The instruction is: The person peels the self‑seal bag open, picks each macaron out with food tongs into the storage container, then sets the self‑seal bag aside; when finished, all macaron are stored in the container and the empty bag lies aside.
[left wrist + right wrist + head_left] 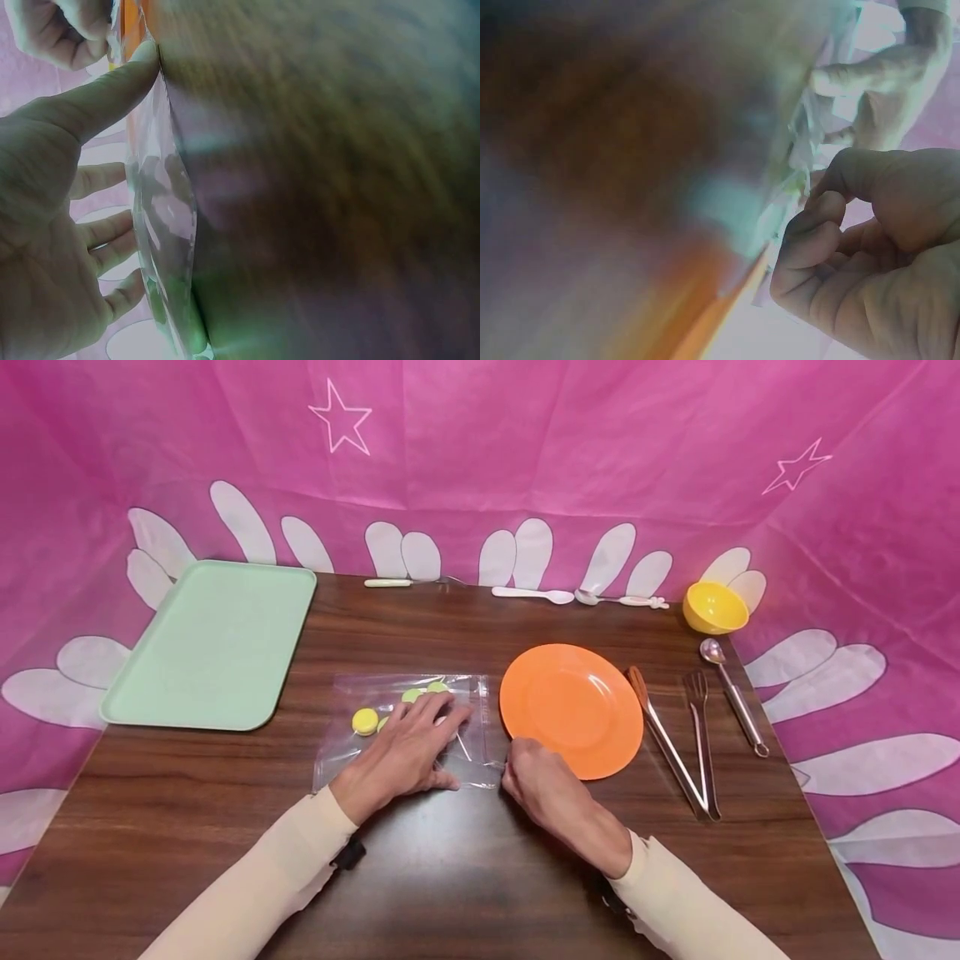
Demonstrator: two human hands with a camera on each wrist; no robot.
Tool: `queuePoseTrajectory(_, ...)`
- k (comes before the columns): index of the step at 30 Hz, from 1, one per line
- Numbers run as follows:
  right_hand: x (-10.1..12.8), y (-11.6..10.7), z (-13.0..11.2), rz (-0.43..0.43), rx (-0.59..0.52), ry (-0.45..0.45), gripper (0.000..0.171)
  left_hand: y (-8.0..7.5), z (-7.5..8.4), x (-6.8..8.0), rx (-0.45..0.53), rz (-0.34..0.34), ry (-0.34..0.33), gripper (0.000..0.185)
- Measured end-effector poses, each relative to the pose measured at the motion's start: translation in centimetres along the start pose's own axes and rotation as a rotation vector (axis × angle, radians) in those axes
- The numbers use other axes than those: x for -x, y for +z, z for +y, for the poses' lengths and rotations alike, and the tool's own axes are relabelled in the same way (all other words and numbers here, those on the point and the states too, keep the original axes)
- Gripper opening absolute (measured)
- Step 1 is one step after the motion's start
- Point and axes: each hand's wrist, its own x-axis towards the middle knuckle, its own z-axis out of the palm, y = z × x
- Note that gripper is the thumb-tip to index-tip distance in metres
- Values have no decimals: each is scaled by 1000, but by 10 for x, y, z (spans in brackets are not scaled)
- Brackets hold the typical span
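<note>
Clear bag (405, 727) w/ yellow-green discs (365, 721)

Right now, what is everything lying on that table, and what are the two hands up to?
Clear plastic bag: one, see-through, flat at the table's middle, holding small round yellow and green pieces.
Plate: one, orange, just right of the bag.
Tray: one, pale green, far left.
Bowl: one, yellow, far right corner.
Tongs: one pair, metal, right of the plate.
Metal spoon: one, silver, right of the tongs.
Back-edge utensils: three, white or silver, along the far edge.
Table: one, dark wood.
Backdrop: pink with white shapes.
Left hand: flat on the bag, pressing it down.
Right hand: curled, pinching the bag's near right corner.
</note>
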Motion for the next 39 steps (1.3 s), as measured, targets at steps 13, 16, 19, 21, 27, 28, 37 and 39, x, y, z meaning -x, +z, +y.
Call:
queuePoseTrajectory(13, -16, -66, 16, 4, -79, 48, 13, 0, -1, 4, 1, -2, -16, 98)
queuePoseTrajectory(16, -20, -80, 21, -55, -73, 144, 13, 0, -1, 4, 6, -7, -24, 99)
queuePoseTrajectory(19, -26, -94, 26, -109, -60, 217, 11, 1, -1, 5, 15, -5, -26, 99)
queuePoseTrajectory(21, -30, -89, 48, -102, -83, 212, 11, 1, -1, 5, 18, -2, -21, 100)
queuePoseTrajectory(27, -42, -107, 79, -50, -32, 217, 9, 1, 0, 4, 14, -9, -14, 99)
queuePoseTrajectory(28, -45, -119, 71, -54, -6, 254, 7, 1, 0, 4, 16, -12, -16, 99)
queuePoseTrajectory(37, -48, -150, 105, 98, -34, 414, 10, 0, 0, 4, 17, -13, -14, 95)
queuePoseTrajectory(39, -43, -156, 107, 118, -38, 419, 12, 0, 0, 4, 12, -13, -16, 95)
